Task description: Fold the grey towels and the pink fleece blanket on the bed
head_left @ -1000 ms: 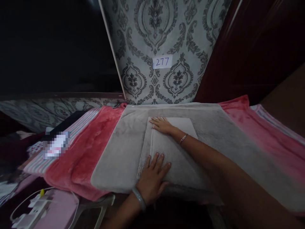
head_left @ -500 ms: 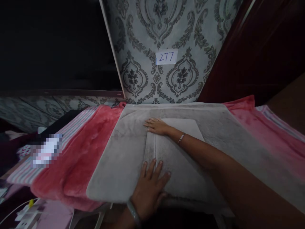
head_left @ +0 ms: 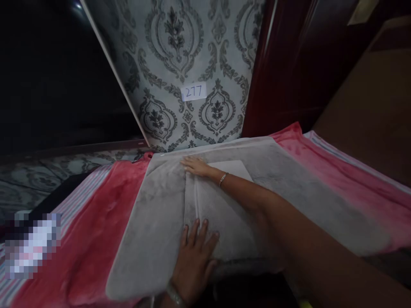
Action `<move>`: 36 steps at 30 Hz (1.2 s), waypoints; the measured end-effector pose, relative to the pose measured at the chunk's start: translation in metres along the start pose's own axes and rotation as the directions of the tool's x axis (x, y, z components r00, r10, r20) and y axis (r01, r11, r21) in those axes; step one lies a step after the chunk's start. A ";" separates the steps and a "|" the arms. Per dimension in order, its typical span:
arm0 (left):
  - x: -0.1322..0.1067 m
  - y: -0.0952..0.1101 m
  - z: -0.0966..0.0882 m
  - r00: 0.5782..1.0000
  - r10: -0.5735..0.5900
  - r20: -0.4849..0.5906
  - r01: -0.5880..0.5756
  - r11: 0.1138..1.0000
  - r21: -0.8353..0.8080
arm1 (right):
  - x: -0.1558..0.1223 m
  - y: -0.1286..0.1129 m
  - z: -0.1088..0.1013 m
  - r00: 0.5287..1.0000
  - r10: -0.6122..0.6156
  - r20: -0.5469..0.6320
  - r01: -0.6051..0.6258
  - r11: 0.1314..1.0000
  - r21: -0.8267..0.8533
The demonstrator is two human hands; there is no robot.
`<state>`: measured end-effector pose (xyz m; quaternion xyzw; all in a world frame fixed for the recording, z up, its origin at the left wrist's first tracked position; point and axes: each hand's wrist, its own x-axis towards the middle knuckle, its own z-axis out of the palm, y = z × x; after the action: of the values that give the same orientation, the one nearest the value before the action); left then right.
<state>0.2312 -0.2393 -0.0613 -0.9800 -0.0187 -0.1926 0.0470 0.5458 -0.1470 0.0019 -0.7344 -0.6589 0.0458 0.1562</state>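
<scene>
Beneath a white paper label (head_left: 194, 91) reading 277 on grey damask-patterned wallpaper (head_left: 175, 38), a person's left hand (head_left: 194, 261), fingers spread wide, lies palm-down at the near left of a folded grey plush textile (head_left: 226, 214); the right hand (head_left: 196, 166), fingers slightly parted, rests at its far left corner. The textile lies on a larger grey plush sheet (head_left: 154, 214) flanked by red plush fabric (head_left: 93, 226).

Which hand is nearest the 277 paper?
The right hand, with the thin bracelet; the left hand, with the thicker bangle, rests nearer the front of the gray plush cloth.
</scene>
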 end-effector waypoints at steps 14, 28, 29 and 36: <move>0.055 0.047 -0.004 0.980 0.117 0.163 -0.104 0.991 -0.086 | -0.193 0.068 -0.017 0.992 -0.078 0.097 0.087 0.992 -0.092; 0.050 0.047 -0.005 0.965 0.112 0.236 -0.092 0.991 -0.092 | -0.137 0.161 -0.010 0.967 0.253 0.016 -0.253 0.967 -0.024; 0.050 0.048 -0.005 0.965 0.109 0.239 -0.089 0.992 -0.093 | -0.138 0.158 -0.013 0.964 0.266 0.029 -0.265 0.964 -0.031; 0.050 0.046 -0.012 0.964 0.123 0.237 -0.090 0.985 -0.144 | -0.146 0.086 -0.024 0.973 0.226 -0.041 -0.230 0.950 -0.210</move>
<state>0.2753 -0.2856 -0.0350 -0.9968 0.0413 -0.0679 -0.0101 0.6157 -0.3011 -0.0200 -0.8183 -0.5696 -0.0134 0.0755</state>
